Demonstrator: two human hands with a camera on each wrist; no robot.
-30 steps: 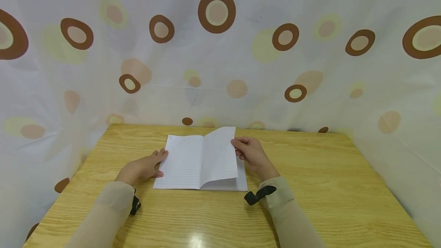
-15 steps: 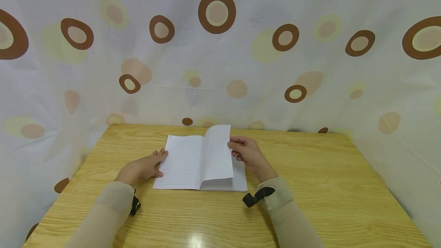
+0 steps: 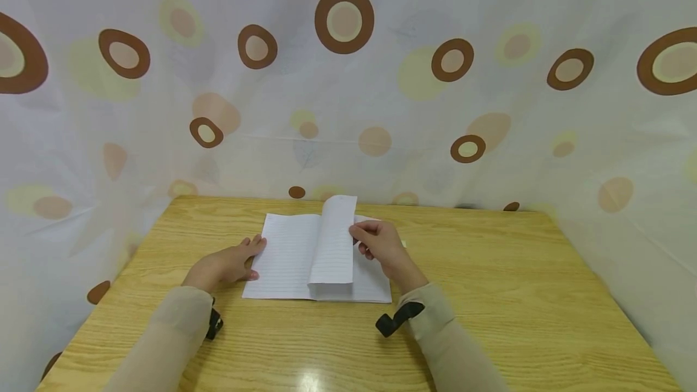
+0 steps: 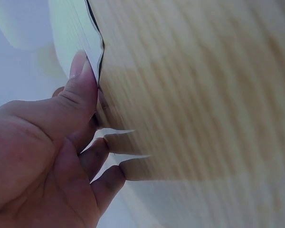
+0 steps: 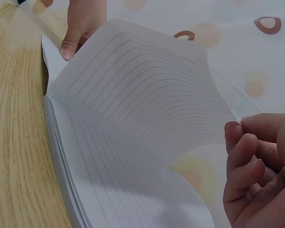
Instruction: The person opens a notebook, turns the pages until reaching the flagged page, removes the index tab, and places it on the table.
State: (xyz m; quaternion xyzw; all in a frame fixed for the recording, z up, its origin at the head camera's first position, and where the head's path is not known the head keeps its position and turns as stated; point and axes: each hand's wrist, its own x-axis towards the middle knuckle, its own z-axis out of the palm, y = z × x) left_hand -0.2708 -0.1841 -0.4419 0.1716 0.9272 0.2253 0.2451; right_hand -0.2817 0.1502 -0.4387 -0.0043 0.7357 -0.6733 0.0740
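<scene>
Two hands at a ruled notebook point(image 3: 283, 259) on a wooden table point(image 3: 517, 295). In the head view the notebook lies spread at the lower centre of the frame, its left side flat and one page point(image 3: 334, 250) lifted and curved above the right side. The right hand point(image 3: 383, 248), right of the frame's centre, pinches the free edge of this page between thumb and fingertips; the remaining fingers are curled toward the palm. The left hand point(image 3: 225, 264), left of centre, rests at the notebook's left edge with its fingers extended, not clenched; the left wrist view shows its thumb point(image 4: 80, 88) touching the notebook's edge, at the upper left of the frame. In the right wrist view the raised page arches across the centre, its printed lines bending with it, while the right hand occupies the lower right and the left hand the upper left. Beige sleeves point(image 3: 166, 331) cover both forearms. A pale cloth point(image 3: 381, 95) with brown rings and coloured spots fills the upper frame of the head view.
</scene>
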